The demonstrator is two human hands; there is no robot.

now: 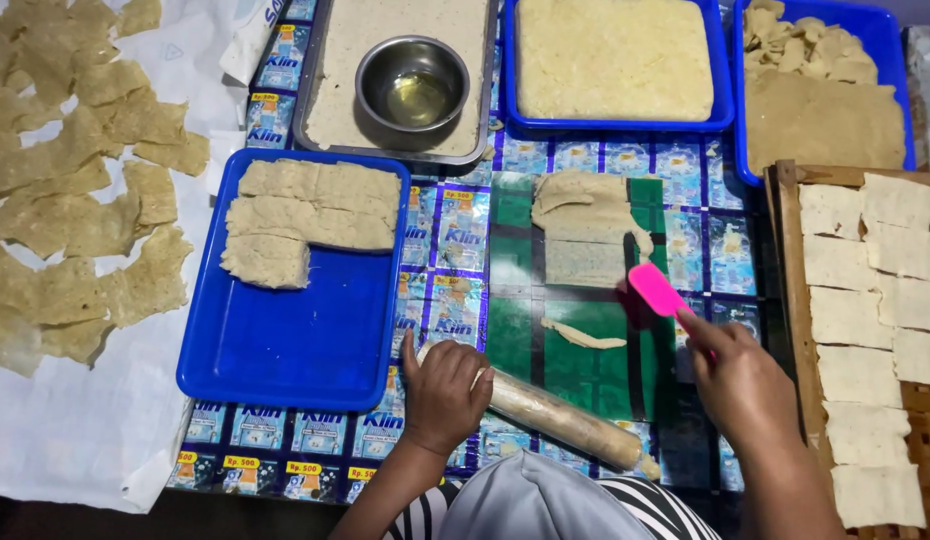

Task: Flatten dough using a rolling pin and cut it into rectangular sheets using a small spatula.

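Note:
My left hand [443, 392] rests on a dough-coated rolling pin [570, 424] lying at the near edge of a green mat [525, 350]. My right hand [740, 385] grips a pink spatula [657, 290], whose blade sits just right of a thin rolled dough sheet [585, 230] on the mat. A small dough scrap [583, 337] lies on the mat between my hands.
A blue tray [315, 350] at left holds dough slabs [305, 215]. Behind stand a metal tray with a steel bowl of oil [412, 88] and two blue trays of dough [613, 58]. A wooden rack [790, 300] at right bears cut squares. Dried pieces [75, 190] lie far left.

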